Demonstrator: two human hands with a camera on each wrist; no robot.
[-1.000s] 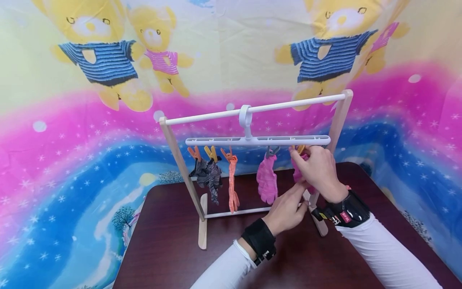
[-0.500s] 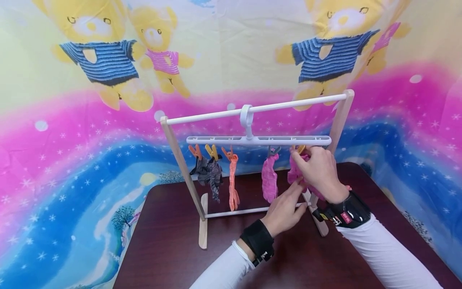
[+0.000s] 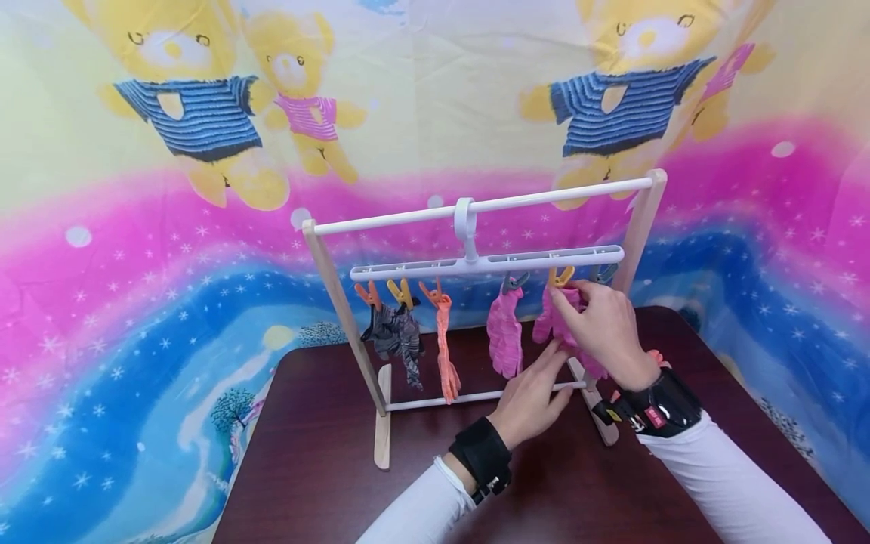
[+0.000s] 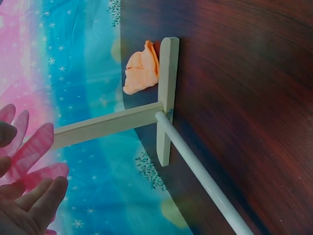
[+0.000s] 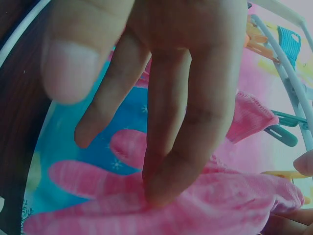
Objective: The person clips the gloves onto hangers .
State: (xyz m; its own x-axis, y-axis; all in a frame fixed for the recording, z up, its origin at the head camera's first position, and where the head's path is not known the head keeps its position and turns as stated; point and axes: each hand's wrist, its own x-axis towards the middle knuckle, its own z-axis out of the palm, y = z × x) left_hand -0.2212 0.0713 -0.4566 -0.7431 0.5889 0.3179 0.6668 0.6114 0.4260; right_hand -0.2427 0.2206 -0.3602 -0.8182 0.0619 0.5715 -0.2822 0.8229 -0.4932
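Note:
A pink glove [image 3: 564,313] hangs from a yellow clothespin [image 3: 561,276] on the white hanger [image 3: 516,262]. My right hand [image 3: 605,325] pinches the glove's cuff just below the clothespin. In the right wrist view, fingertips sit at either side of that cuff [image 5: 288,196]. My left hand [image 3: 530,397] reaches under it with fairly straight fingers that touch the glove's lower part; the left wrist view shows the glove's fingers [image 4: 36,144] beside mine. Another pink glove [image 3: 505,332] hangs to the left from a grey-blue clothespin [image 3: 515,282].
An orange glove [image 3: 445,347] and a dark striped glove-like piece [image 3: 397,336] hang from clothespins at left. A grey-blue clothespin [image 3: 603,273] hangs at the hanger's right end. Another orange cloth piece [image 4: 142,71] lies by the rack's wooden foot [image 4: 168,73]. A white lower bar [image 4: 205,181] crosses the rack.
My right hand has slid slightly down off the yellow clothespin, which now shows clearly. The hanger has tilted, right end up and left end down. The hanging gloves sway slightly.

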